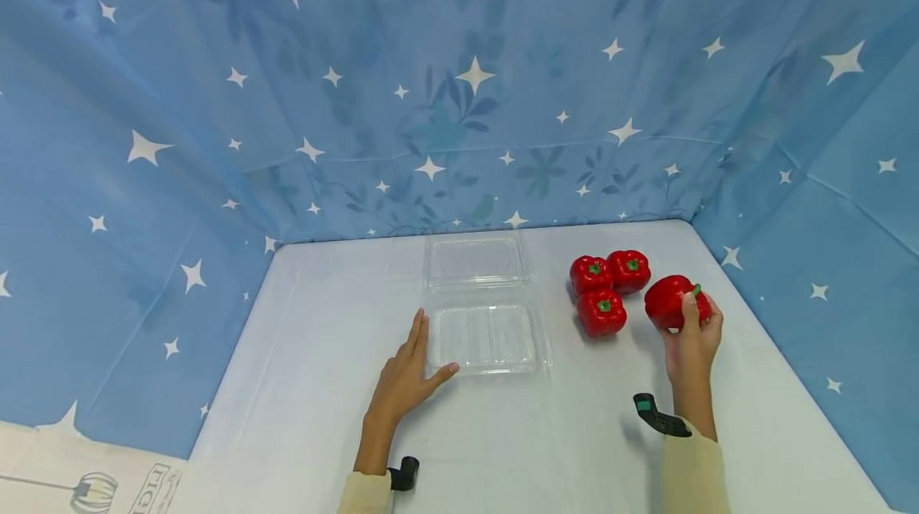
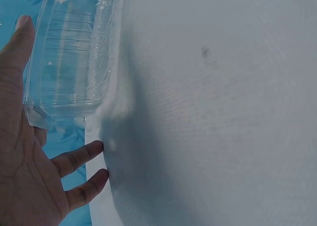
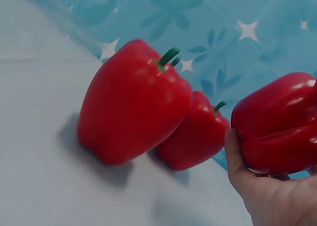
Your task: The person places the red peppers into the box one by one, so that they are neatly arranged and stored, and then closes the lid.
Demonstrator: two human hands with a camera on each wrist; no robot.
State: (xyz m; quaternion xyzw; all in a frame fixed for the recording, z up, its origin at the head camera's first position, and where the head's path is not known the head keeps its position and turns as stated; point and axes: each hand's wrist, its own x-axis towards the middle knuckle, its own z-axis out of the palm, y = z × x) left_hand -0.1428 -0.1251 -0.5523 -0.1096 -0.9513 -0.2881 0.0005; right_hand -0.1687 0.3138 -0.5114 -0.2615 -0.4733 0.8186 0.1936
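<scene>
In my right hand (image 1: 692, 342) I grip a red bell pepper (image 1: 668, 301), tilted so its green stem points right; the right wrist view shows the same bell pepper (image 3: 277, 124) with fingers beneath it. Three more red bell peppers (image 1: 601, 312) stand grouped to its left, stems up. A clear plastic clamshell container (image 1: 543, 338) lies with its lid (image 1: 474, 260) folded back, in the middle of the table. My left hand (image 1: 405, 378) is at the container's near left corner, fingers extended and thumb spread; the left wrist view shows the hand (image 2: 29, 156) beside its wall.
The white-covered table (image 1: 323, 322) carries the container and peppers. Blue star-patterned cloth (image 1: 445, 123) hangs behind and along both sides. A cream cloth piece with print (image 1: 43, 466) shows at lower left. Black wrist devices (image 1: 660, 418) sit on both forearms.
</scene>
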